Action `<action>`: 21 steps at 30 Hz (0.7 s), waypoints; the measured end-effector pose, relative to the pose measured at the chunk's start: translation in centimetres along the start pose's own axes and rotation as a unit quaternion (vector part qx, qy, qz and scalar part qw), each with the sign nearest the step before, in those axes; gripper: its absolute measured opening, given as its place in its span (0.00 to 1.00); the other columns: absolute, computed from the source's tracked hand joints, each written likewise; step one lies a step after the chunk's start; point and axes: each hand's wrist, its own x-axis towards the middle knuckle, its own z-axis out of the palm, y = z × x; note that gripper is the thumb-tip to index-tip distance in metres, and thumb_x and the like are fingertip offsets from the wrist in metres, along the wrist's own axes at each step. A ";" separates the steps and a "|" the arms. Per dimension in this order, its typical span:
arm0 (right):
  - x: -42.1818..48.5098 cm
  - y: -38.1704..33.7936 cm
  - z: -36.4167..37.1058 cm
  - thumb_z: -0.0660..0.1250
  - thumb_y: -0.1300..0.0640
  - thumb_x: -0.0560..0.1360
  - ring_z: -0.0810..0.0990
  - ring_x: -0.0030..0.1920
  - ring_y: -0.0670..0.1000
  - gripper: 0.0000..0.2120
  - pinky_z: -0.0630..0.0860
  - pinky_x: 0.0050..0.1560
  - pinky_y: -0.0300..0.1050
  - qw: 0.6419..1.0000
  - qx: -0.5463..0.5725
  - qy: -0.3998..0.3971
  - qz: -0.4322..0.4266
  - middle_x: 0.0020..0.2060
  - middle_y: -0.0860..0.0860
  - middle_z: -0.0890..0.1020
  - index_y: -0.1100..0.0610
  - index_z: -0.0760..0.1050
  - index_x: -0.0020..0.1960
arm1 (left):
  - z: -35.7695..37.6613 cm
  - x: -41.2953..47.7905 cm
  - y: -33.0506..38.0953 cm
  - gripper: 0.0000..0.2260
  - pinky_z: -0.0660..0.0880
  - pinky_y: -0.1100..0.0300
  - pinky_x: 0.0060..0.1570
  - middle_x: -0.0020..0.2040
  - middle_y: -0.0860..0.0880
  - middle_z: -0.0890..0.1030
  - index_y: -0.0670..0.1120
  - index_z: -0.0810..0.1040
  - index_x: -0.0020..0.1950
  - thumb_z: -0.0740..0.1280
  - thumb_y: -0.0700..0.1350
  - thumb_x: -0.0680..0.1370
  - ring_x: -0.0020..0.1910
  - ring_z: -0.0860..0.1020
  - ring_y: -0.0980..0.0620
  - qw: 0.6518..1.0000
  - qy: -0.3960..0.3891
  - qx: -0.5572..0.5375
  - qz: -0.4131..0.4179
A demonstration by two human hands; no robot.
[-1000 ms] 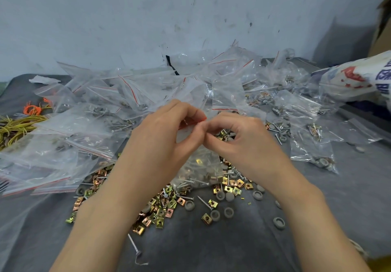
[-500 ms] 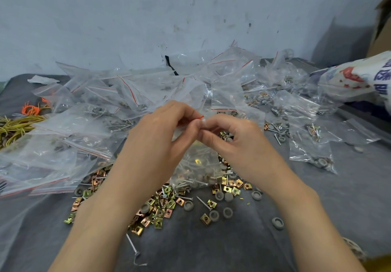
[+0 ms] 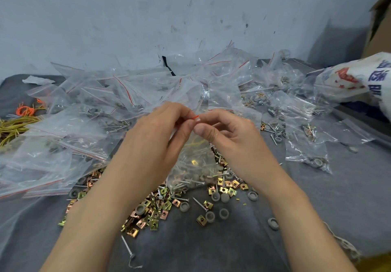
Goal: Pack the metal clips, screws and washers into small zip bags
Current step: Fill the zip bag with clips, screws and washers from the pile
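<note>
Cords (image 3: 12,123), yellow and orange, are seen tangled at the far left edge of the grey cloth (image 3: 338,197); beside them a heap of filled zip bags (image 3: 63,140) with red seal lines is spread back toward the wall; nearer the front, a single long screw (image 3: 127,247) lies apart on the cloth; the left hand (image 3: 152,140) is raised over the middle, its fingers curled and its thumb and forefinger pinched on the top edge of a small zip bag (image 3: 194,166); below that hand, gold and copper metal clips (image 3: 152,214) are scattered on the cloth; the small zip bag is held upright between both hands over the clips, and small hardware is visible inside; whether its bottom rests on the pile cannot be told; its red seal strip (image 3: 195,117) shows between the fingertips; the right hand (image 3: 230,136) is likewise curled, thumb and forefinger pinched on the same top edge, close against the left fingertips; loose grey washers (image 3: 215,196) lie below the right hand; further right, more filled bags (image 3: 304,151) lie on the cloth; a printed white sack (image 3: 359,77) and part of a cardboard box (image 3: 378,28) are seen at the far right.
</note>
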 end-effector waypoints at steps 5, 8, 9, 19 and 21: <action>0.1 0.1 0.0 0.71 0.48 0.78 0.82 0.44 0.41 0.04 0.75 0.46 0.36 1.000 0.003 0.010 -0.001 0.42 0.39 0.84 0.46 0.83 0.48 | 0.1 0.0 0.0 0.09 0.77 0.50 0.48 0.46 0.60 0.79 0.56 0.76 0.52 0.59 0.57 0.79 0.48 0.78 0.59 1.000 -0.005 0.005 -0.007; 0.0 0.2 0.0 0.69 0.48 0.80 0.80 0.41 0.41 0.05 0.73 0.44 0.35 1.000 -0.017 0.008 -0.010 0.40 0.37 0.83 0.47 0.82 0.48 | -0.1 0.0 -0.3 0.11 0.73 0.63 0.42 0.42 0.64 0.78 0.58 0.75 0.49 0.59 0.62 0.78 0.46 0.76 0.64 1.000 0.011 0.021 -0.007; 0.1 0.2 0.0 0.68 0.48 0.80 0.80 0.42 0.41 0.05 0.74 0.45 0.36 1.000 -0.023 0.008 -0.014 0.40 0.38 0.83 0.47 0.81 0.49 | -0.2 0.1 -0.4 0.11 0.72 0.65 0.41 0.42 0.64 0.77 0.58 0.75 0.48 0.59 0.63 0.77 0.46 0.76 0.65 1.000 0.017 0.025 -0.007; 0.0 0.3 0.9 0.66 0.45 0.81 0.83 0.44 0.45 0.03 0.76 0.48 0.41 0.999 0.038 0.020 -0.027 0.42 0.42 0.83 0.41 0.76 0.49 | -0.1 0.2 0.2 0.04 0.76 0.58 0.45 0.44 0.63 0.78 0.60 0.74 0.50 0.61 0.57 0.79 0.46 0.77 0.63 1.000 0.007 0.019 0.006; 0.0 0.3 1.1 0.66 0.47 0.82 0.82 0.43 0.44 0.04 0.75 0.48 0.38 0.998 0.030 0.037 -0.033 0.40 0.42 0.83 0.44 0.75 0.48 | 0.0 0.2 0.3 0.03 0.75 0.58 0.44 0.43 0.63 0.78 0.61 0.73 0.49 0.62 0.57 0.80 0.45 0.77 0.62 0.999 0.021 0.025 0.001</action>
